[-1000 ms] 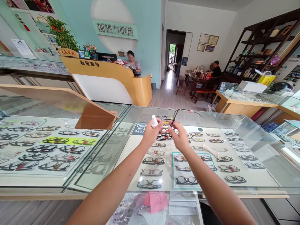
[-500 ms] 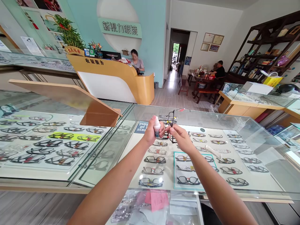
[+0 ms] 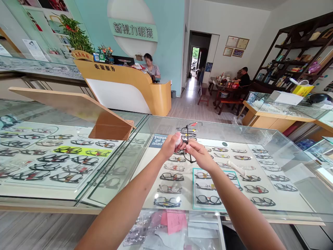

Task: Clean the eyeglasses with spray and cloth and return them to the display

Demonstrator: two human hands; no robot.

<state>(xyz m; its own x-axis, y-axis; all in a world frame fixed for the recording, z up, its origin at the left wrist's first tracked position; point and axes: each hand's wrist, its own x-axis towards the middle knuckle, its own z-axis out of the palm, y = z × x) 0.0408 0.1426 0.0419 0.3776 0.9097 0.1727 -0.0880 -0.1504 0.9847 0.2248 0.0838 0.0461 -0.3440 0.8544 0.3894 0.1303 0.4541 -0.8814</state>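
My left hand [image 3: 169, 145] is wrapped round a small white bottle [image 3: 178, 138], mostly covered by the fingers and tilted toward the lenses. Between the thumb and fingers of my right hand [image 3: 199, 152] is a pair of black-framed eyeglasses [image 3: 187, 130], turned on end so one lens is above the other. A red tag shows on one temple arm. Bottle and frame are very close together; whether they touch I cannot tell. Both hands are above the glass display case [image 3: 142, 166].
Rows of eyeglasses [image 3: 171, 177] lie under the glass. A wooden slanted board [image 3: 65, 104] stands on the left case, and a white tube-like object [image 3: 236, 168] lies right of my arm. Below is an open drawer [image 3: 221, 229] with papers. Two people sit farther back.
The bottle has gone from upright to tilted toward the eyeglasses, its label now out of sight. The eyeglasses have shifted slightly left and turned a little in my right hand.
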